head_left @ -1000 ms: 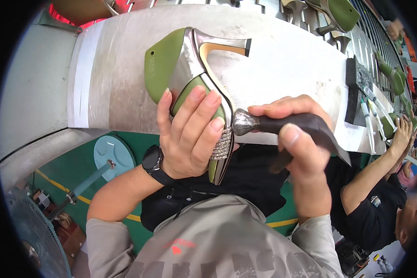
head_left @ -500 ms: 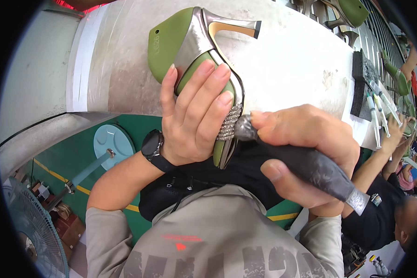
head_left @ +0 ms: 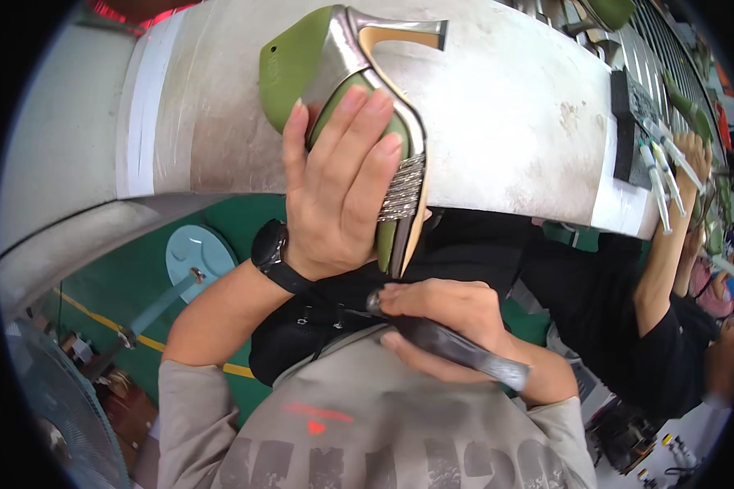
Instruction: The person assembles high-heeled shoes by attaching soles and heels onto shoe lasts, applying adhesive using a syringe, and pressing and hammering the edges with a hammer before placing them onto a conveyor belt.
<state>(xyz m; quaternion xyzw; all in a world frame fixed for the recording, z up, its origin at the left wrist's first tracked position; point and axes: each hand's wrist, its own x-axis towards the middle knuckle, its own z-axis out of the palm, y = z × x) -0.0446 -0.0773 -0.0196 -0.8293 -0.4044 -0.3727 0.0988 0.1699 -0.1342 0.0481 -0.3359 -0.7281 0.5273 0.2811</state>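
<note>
A pewter-coloured high-heeled shoe [head_left: 347, 50] fitted on a green shoe last [head_left: 289, 73] lies on its side at the table's near edge, its heel pointing right. My left hand [head_left: 334, 187] is closed over its near part, fingers on the green last and beside the sparkling rhinestone strap [head_left: 404, 189]. The toe end sticks out past the edge toward me. Below it, in front of my shirt, my right hand [head_left: 453, 314] grips a dark-wrapped tool [head_left: 457, 346] with a rounded grey head [head_left: 374, 301] and a silvery butt. The tool is apart from the shoe.
Syringes [head_left: 656, 179] lie by a black block [head_left: 630, 126] at the table's right. More shoes stand at the far right rack. A co-worker's arm [head_left: 669, 236] reaches in there. A blue round stool [head_left: 200, 261] and a fan [head_left: 61, 407] are at left.
My right hand has drawn the tool away from the strap, down and left toward my body. The shoe has shifted slightly up and turned, showing more of its sole edge.
</note>
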